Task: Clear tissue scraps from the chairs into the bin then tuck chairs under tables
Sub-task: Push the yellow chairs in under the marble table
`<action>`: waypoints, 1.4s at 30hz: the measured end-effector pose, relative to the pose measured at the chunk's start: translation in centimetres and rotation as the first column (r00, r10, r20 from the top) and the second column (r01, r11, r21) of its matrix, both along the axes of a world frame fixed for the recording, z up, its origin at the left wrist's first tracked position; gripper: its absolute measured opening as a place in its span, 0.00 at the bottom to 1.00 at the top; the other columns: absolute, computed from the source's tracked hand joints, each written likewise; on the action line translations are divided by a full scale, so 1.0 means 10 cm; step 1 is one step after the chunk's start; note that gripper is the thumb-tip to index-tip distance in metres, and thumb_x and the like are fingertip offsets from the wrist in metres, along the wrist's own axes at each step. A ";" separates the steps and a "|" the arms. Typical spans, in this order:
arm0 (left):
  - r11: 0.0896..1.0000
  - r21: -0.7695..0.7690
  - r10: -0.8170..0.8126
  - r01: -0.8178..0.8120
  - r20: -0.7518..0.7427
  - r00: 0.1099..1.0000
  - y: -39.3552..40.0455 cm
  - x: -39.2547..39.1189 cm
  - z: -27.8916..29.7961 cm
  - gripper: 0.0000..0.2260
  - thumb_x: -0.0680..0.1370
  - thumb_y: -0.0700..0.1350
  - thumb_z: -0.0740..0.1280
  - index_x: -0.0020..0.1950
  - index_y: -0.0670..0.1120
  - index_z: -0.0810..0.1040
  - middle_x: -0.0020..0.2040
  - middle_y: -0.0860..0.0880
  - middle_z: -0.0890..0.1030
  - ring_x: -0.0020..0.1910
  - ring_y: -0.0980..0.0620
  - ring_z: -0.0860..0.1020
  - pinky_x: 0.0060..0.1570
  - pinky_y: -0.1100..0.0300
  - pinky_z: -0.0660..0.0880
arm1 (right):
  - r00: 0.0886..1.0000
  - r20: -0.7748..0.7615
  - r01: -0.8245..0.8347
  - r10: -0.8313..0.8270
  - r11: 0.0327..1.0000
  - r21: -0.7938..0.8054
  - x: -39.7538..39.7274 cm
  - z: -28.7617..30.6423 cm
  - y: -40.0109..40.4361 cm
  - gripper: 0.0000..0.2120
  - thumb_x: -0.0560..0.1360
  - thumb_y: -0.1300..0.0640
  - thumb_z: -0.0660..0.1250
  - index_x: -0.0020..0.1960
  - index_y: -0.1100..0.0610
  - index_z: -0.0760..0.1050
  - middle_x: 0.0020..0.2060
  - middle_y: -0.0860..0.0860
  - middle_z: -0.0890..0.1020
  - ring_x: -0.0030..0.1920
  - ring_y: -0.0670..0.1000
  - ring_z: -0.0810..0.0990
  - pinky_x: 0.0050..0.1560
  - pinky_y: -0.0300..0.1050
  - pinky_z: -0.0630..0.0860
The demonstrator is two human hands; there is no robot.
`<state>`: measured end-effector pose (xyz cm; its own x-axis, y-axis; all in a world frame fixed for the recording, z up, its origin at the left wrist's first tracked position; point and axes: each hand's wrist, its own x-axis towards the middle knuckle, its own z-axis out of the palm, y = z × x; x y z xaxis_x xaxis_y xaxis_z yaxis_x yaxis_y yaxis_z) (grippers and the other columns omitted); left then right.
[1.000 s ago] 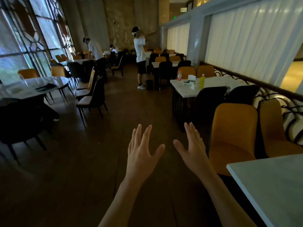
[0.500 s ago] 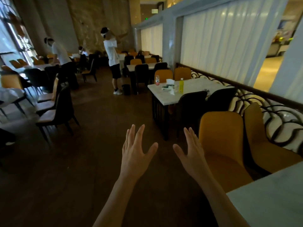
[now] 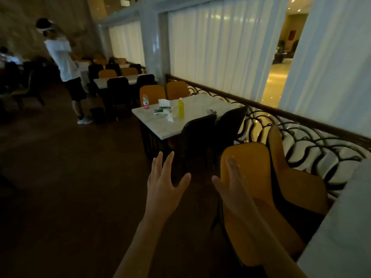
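My left hand (image 3: 163, 184) and my right hand (image 3: 233, 184) are raised in front of me, fingers straight and spread, holding nothing. My right hand is in front of the back of an orange chair (image 3: 253, 173) that stands beside a white table (image 3: 341, 233) at the lower right. A second orange chair (image 3: 297, 183) stands next to it by the railing. Ahead, a white table (image 3: 200, 115) carries tissue scraps (image 3: 167, 111), a yellow bottle (image 3: 181, 108) and a clear bottle (image 3: 146, 102). A small dark bin (image 3: 97, 115) stands on the floor beyond.
Two black chairs (image 3: 198, 135) are tucked at the near side of the table ahead, two orange ones (image 3: 153, 94) at its far side. A person in a white shirt (image 3: 64, 61) stands by the bin. A black curved railing (image 3: 301, 135) runs along the right.
The view has swung to the right and closer to the orange chairs. Both hands stay raised and open; the right one now overlaps the near orange chair's back.
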<state>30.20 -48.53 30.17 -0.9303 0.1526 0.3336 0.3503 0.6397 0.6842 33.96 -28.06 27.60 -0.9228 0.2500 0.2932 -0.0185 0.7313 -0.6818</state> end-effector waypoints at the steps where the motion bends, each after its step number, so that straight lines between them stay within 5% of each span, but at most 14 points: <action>1: 1.000 -0.010 -0.015 0.015 0.000 1.000 0.03 -0.16 0.01 0.36 0.76 0.67 0.60 0.79 0.61 0.48 0.81 0.56 0.42 0.78 0.55 0.40 0.74 0.46 0.48 | 1.000 0.015 0.022 -0.022 1.000 -0.005 -0.12 -0.01 0.02 0.38 0.75 0.28 0.52 0.78 0.41 0.42 0.80 0.46 0.44 0.79 0.51 0.43 0.77 0.60 0.46; 22: 0.951 -0.164 -0.266 0.262 0.000 0.964 1.40 -4.01 -0.15 0.36 0.76 0.69 0.58 0.79 0.62 0.46 0.81 0.54 0.43 0.80 0.53 0.41 0.75 0.45 0.49 | 0.957 0.041 0.291 -0.289 0.949 -0.121 -3.49 -0.48 1.19 0.37 0.77 0.40 0.62 0.79 0.47 0.48 0.80 0.49 0.48 0.79 0.56 0.45 0.76 0.62 0.51; 27: 0.933 -0.130 -0.337 0.336 0.008 0.941 1.82 -4.72 -0.20 0.36 0.75 0.69 0.58 0.79 0.62 0.48 0.82 0.54 0.44 0.80 0.53 0.41 0.75 0.45 0.49 | 0.934 0.042 0.358 -0.355 0.926 -0.118 -4.08 -0.47 1.52 0.38 0.75 0.36 0.58 0.79 0.48 0.50 0.80 0.49 0.49 0.79 0.55 0.46 0.76 0.64 0.50; 42: 0.773 -0.078 -0.633 0.630 -0.023 0.774 3.17 -7.09 -0.34 0.37 0.74 0.72 0.57 0.79 0.60 0.51 0.82 0.51 0.49 0.79 0.52 0.43 0.76 0.42 0.53 | 0.748 0.073 0.663 -0.659 0.748 -0.040 -5.80 -0.44 2.37 0.35 0.79 0.41 0.60 0.79 0.48 0.47 0.80 0.49 0.47 0.79 0.53 0.44 0.77 0.59 0.45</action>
